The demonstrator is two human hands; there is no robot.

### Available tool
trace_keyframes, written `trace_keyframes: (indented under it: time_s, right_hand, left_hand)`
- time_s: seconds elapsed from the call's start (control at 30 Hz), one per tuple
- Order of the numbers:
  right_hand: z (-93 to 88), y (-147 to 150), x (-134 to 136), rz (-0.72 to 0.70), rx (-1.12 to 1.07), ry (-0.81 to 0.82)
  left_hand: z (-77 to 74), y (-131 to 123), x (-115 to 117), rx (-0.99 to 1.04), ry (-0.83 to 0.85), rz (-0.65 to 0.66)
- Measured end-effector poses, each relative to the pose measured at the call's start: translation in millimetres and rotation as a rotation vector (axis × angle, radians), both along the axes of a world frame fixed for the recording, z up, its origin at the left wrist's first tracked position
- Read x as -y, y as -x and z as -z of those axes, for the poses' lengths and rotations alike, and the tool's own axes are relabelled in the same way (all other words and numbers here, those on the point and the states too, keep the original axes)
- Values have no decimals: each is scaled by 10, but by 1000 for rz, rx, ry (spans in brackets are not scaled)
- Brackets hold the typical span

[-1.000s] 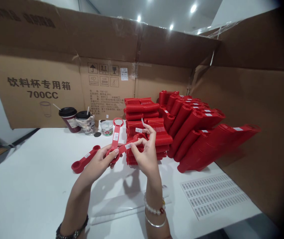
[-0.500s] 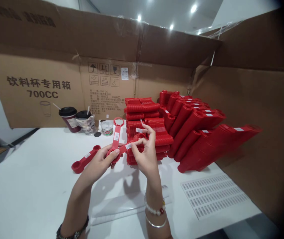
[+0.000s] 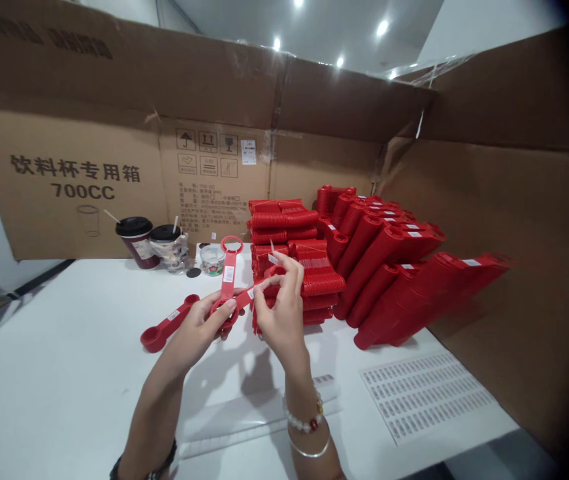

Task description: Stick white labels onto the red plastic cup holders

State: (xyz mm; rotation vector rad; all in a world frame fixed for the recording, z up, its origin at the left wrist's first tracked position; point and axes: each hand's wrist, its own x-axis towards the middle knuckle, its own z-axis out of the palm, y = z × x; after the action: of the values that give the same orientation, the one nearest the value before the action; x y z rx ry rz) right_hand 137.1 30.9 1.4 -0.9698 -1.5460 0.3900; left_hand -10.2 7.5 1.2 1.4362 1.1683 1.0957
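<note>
My left hand (image 3: 193, 327) grips several red plastic ring-ended pieces fanned out from one point. One piece (image 3: 228, 270) stands upward with a ring end and a white label. Another (image 3: 164, 327) points left, ending in a round cup-like head. A third arm (image 3: 244, 298) with a white label reaches right to my right hand (image 3: 282, 307), whose thumb and fingers pinch at its far end. A small white tag (image 3: 272, 258) shows just above those fingers. Behind both hands is a stack of red plastic pieces (image 3: 284, 230).
More red pieces (image 3: 384, 257) lie in rows against a cardboard box wall (image 3: 79, 133) printed 700CC. On the white table (image 3: 64, 347) are a sheet of small labels (image 3: 427, 393), a clear plastic strip (image 3: 259, 413), lidded cups (image 3: 137, 241) and a small jar (image 3: 213, 260).
My right hand has moved a little left and closer to my left hand. The view has shifted slightly, and the pinched red arm stays held between both hands.
</note>
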Motion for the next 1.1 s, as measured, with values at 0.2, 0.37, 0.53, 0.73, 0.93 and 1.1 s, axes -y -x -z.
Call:
trace_keyframes:
  time_s: [0.2,0.37,0.53,0.73,0.93,1.1]
  right_hand:
    - [-11,175,57,168,228,-89]
    - [6,183,24,165,249,-133]
    - [11,-30,-124,190,154,-132]
    - [14,-110,-193,90,-298,-14]
    - [-46,-53,-117,-4,-446,-112]
    - [-104,-114,-58,-91,-477,-144]
  left_hand:
    - [-20,-13,29,62,-11,-57]
    - [-32,-20,26,59,-6,-43]
    - [-47,9,53,32,-7,-48]
    - [-19,6,33,22,7,-39]
    - [-4,-2,45,-27,-6,-95]
    - [-42,-58,69,-11,-60,-160]
